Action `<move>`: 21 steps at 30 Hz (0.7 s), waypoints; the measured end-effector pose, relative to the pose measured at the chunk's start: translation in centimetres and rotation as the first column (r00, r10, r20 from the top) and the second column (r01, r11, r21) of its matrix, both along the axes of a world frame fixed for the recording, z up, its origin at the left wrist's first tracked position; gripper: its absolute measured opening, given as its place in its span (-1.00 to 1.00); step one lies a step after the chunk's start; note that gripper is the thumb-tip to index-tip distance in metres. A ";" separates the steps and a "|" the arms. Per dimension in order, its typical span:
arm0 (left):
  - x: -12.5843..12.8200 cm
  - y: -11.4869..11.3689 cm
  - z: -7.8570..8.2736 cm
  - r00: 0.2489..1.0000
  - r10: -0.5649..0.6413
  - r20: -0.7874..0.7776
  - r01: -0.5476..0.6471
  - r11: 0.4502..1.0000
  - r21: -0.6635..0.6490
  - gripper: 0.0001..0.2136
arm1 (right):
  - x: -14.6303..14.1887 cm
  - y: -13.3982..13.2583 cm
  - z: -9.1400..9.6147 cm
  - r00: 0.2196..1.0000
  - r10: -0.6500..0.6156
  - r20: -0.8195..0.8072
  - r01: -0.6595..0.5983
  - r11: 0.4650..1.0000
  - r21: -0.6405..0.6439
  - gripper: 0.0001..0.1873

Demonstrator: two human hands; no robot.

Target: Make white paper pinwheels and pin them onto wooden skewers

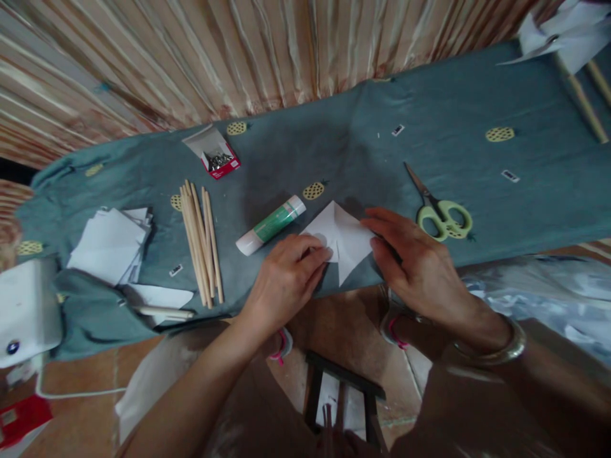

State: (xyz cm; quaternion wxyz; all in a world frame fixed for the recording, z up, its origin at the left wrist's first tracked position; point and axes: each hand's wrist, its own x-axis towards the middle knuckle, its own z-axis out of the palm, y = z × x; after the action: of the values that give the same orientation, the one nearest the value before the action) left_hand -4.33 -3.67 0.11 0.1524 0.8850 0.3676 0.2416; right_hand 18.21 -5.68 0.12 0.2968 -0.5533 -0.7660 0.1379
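A white sheet of paper (351, 238), cut and folded into a partly formed pinwheel shape, lies near the front edge of the cloth-covered table. My left hand (291, 267) pinches its left side, thumb and forefinger pressed together by a slit. At the right corner, my right hand (413, 254) holds the paper between thumb and fingers; part of that corner is hidden. A glue stick (270, 225) with a green label lies just beyond my left hand. Green-handled scissors (442, 216) rest to the right of my right hand, blades partly apart.
Several wooden sticks (199, 245) lie left of the glue stick, beside a stack of white paper (112, 245). An opened red box of small metal pins (218, 159) stands behind them. A finished white pinwheel (566, 38) lies at the far right. A white device (28, 312) sits at left.
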 end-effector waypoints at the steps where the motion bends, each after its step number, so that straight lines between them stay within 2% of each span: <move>1: -0.2 0.1 0.0 1.000 0.001 -0.005 -0.001 1.000 0.010 -0.83 | 0.0 -0.1 0.1 1.000 -0.001 -0.008 0.001 1.000 -0.005 -0.64; 5: -0.6 0.1 0.0 1.000 0.007 0.000 -0.007 1.000 0.024 -0.82 | 0.0 -0.3 0.2 1.000 0.010 -0.017 -0.011 1.000 -0.011 -0.65; 21: -0.3 0.4 -0.3 0.991 0.040 0.128 -0.030 0.997 -0.077 -0.83 | -0.4 -0.6 -0.1 0.999 0.040 0.031 -0.041 0.999 0.019 -0.70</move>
State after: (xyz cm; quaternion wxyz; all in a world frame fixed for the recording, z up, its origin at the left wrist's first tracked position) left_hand -4.59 -3.24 -0.19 0.2046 0.8545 0.3813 0.2873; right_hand 17.86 -6.25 -0.02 0.2874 -0.5368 -0.7829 0.1279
